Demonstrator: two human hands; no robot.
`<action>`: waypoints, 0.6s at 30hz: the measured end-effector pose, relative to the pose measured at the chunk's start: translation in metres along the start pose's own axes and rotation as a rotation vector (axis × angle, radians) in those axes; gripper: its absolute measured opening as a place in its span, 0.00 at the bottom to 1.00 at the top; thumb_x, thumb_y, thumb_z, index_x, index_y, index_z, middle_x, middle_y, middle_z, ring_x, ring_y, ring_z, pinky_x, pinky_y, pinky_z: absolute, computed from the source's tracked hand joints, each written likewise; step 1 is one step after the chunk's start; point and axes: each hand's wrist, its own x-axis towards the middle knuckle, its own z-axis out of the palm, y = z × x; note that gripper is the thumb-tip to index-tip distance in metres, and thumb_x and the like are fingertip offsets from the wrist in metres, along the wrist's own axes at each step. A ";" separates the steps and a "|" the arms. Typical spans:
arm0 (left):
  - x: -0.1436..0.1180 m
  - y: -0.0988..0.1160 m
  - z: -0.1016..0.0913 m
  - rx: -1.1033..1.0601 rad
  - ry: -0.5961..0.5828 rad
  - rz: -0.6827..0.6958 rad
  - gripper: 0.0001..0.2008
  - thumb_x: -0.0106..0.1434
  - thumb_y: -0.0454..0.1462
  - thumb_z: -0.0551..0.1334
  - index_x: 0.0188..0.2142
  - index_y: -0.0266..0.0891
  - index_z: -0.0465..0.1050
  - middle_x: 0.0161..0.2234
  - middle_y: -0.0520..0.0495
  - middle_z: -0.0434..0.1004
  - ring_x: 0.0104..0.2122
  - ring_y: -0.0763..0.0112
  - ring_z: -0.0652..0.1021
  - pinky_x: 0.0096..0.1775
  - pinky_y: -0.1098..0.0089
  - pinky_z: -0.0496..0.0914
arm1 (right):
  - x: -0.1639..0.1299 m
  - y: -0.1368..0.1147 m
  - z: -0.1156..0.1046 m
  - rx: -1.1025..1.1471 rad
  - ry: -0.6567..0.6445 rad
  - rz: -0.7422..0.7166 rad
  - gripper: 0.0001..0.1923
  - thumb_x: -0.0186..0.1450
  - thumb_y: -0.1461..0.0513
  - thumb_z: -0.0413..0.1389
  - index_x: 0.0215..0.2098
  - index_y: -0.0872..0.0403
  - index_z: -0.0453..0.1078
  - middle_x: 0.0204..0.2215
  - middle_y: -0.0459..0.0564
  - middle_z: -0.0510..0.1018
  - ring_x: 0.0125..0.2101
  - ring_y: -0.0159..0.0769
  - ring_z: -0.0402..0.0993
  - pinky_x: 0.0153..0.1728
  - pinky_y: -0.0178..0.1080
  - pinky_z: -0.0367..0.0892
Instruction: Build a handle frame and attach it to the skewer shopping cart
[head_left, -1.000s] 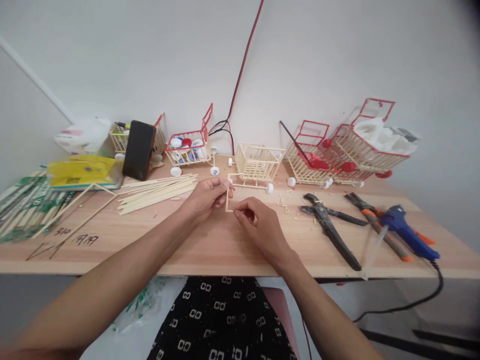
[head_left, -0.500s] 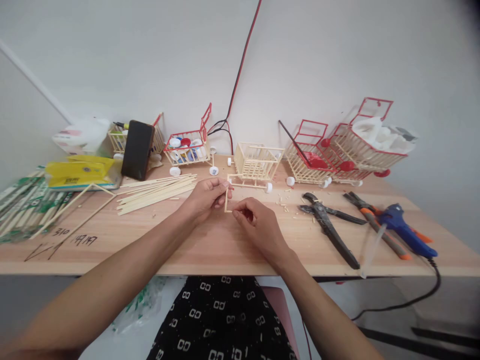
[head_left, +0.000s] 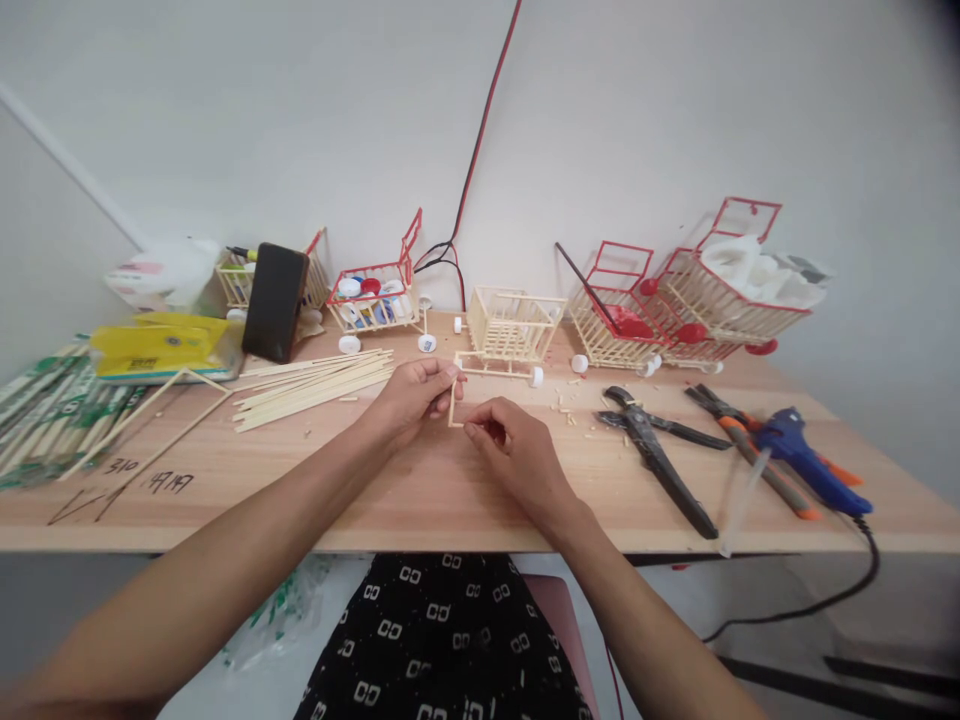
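Hands meet over the middle of the bench (head_left: 420, 490), both closed on one small stick frame (head_left: 453, 404). The left hand (head_left: 409, 395) has its grip pinched tight on the frame's upper end, thumb against fingertips. The right hand (head_left: 510, 450) has its grip pinched on the lower end, fingers curled under. The frame is a thin pale L or open rectangle; its visible long member stands roughly upright in the head view, running away from the person, with a short foot turning right toward the right hand. How much of it the fingers hide cannot be told. It is held just above the wood, in front of the bare stick cart (head_left: 514, 328).

Counts: one bare cart; three red-trimmed carts, namely one with bottle caps (head_left: 373, 295) to the left and two nested (head_left: 675, 305) to the right; a further cart behind the phone (head_left: 275, 301). One loose bundle of sticks (head_left: 315, 380) lies left of the hands. Two pliers, black (head_left: 660, 455) and orange-handled (head_left: 750, 440), lie right, beside one blue glue gun (head_left: 806, 460).
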 end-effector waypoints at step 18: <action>-0.001 -0.004 0.000 0.029 0.013 0.001 0.18 0.50 0.46 0.68 0.30 0.31 0.71 0.22 0.52 0.70 0.15 0.85 0.61 0.16 0.80 0.51 | -0.002 0.004 0.004 0.029 0.022 -0.013 0.03 0.64 0.65 0.54 0.32 0.53 0.69 0.27 0.44 0.72 0.27 0.30 0.64 0.30 0.34 0.58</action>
